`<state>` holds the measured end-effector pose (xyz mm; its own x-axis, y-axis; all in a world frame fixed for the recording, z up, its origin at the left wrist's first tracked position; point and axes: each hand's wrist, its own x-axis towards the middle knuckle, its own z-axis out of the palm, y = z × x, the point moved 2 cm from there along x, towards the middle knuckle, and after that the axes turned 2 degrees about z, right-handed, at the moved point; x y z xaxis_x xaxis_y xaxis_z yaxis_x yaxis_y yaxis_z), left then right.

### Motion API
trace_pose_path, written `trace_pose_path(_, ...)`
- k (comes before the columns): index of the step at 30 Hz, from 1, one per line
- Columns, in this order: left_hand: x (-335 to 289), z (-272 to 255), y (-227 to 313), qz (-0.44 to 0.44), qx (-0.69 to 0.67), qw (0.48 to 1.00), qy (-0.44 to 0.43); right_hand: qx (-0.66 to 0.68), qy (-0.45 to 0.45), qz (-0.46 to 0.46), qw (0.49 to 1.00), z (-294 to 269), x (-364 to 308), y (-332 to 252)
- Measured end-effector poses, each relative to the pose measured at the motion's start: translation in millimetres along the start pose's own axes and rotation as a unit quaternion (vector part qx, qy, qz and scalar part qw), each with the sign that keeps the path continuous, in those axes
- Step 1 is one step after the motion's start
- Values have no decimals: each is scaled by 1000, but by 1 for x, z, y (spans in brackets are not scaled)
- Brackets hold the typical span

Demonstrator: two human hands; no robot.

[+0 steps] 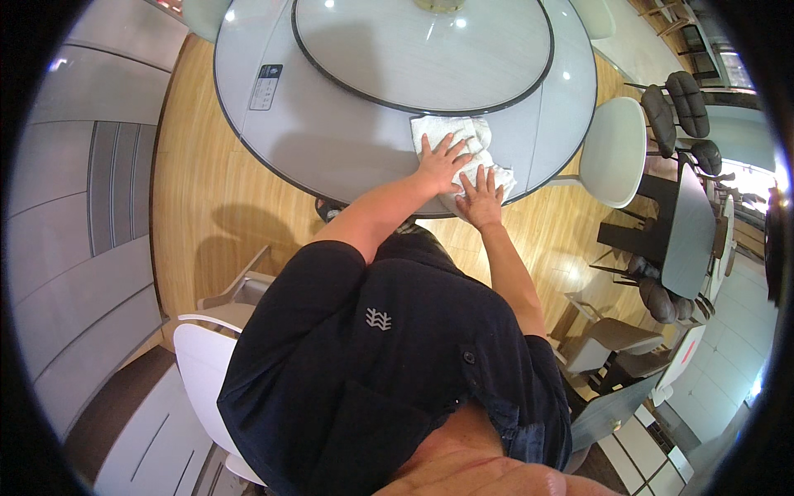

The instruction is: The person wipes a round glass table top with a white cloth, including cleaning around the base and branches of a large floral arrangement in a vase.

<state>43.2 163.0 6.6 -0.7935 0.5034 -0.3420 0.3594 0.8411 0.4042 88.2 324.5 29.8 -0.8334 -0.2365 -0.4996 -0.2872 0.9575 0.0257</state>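
Note:
A white cloth (432, 127) lies spread and a little rumpled on the grey round table (339, 145), between the table's near edge and the round turntable (413, 62). On the cloth's middle rests my left hand (443, 165), palm down with its fingers spread. Just nearer and to its right, my right hand (481, 201) presses flat on the cloth's near part, close to the table rim, fingers stretched out. Parts of the cloth are covered by both hands.
A printed sticker (265, 88) is on the table's left side. White chairs stand right of the table (612, 153) and behind me on the left (203, 372). Grey cabinets (62, 157) line the left. Farther right are a dark table (689, 236) and cushioned chairs (688, 103).

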Motion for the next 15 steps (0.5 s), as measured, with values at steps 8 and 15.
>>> trace_pose_path(8, -1, 7, -3, 9, 5, 1000, 1, -13, -17, 7, 1000, 0, -4, -8)
trace_pose_path(15, -4, -1, -5, 15, 3, 1000, 5, -21, 21, -1, 1000, 2, -2, -9)
